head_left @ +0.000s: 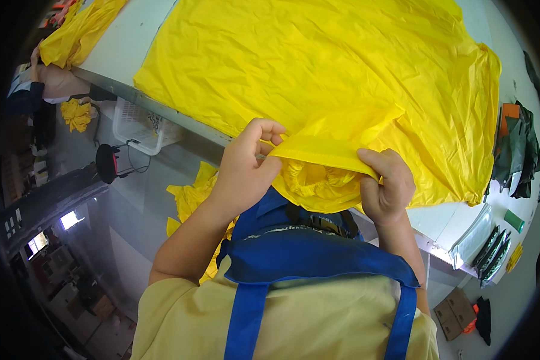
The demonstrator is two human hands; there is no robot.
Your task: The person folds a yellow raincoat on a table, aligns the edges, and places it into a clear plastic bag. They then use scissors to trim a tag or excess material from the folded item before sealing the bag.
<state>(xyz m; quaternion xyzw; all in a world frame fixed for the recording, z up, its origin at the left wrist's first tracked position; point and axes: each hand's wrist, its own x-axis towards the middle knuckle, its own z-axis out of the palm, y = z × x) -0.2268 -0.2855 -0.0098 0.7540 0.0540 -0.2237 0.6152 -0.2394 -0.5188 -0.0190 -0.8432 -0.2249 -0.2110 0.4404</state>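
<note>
A large yellow garment (318,66) of thin, shiny, creased fabric lies spread over the white table. Its near end is lifted at the table edge as a wide, open sleeve end (321,147), with a gathered, elastic-looking inner cuff (309,180) showing inside. At the left corner of this opening, my left hand (249,162) is closed on the rim, its thumb at the fabric and its other fingers curled. My right hand (390,186) pinches the opposite corner, thumb on top and fingers curled beneath. Between the two hands the upper rim is stretched fairly straight.
A white plastic basket (139,129) stands below the table's left edge. More yellow fabric (189,198) hangs low beside my left forearm. On the right are clear plastic packets (471,237), a green roll (513,221) and dark green fabric (516,150). Another person's hand (35,57) is at far left.
</note>
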